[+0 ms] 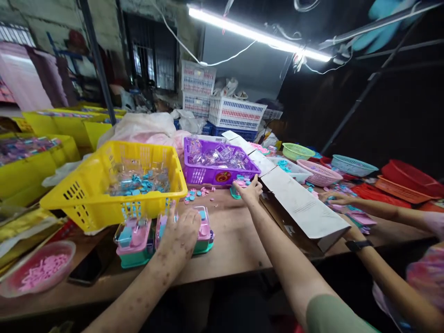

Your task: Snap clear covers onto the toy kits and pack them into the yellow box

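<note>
A dim workshop under one long tube light, and in front of me a worn wooden table (pixel 236 240) crowded with baskets. The yellow basket (pixel 86 194) of clear and blue pieces sits at ten o'clock from my left hand, the purple basket (pixel 208 173) of clear lids at twelve o'clock ahead.

My left hand (pixel 180 236) lies flat on a pink-and-teal case (pixel 204 236), fingers spread and loosely curved over its top, pressing rather than pinching. A second case of the same kind (pixel 133 240) stands just beside it, at nine o'clock. My right hand (pixel 249 188) is stretched far forward to the foot of the purple basket, fingers (pixel 239 185) partly open and bent over a small teal piece (pixel 236 192); whether they have closed on it I cannot tell.

I judge the risks small but real. Both cases stand near the table's front edge, so an uneven push from my left palm could slide one off. Loose pink and blue chips (pixel 196 194) lie scattered at eleven o'clock from my right wrist, and dragging my forearm back low could sweep them away. At three o'clock another person's hands (pixel 338 199) work beyond the white cardboard box (pixel 305 206), near enough that our arms might knock.
</note>
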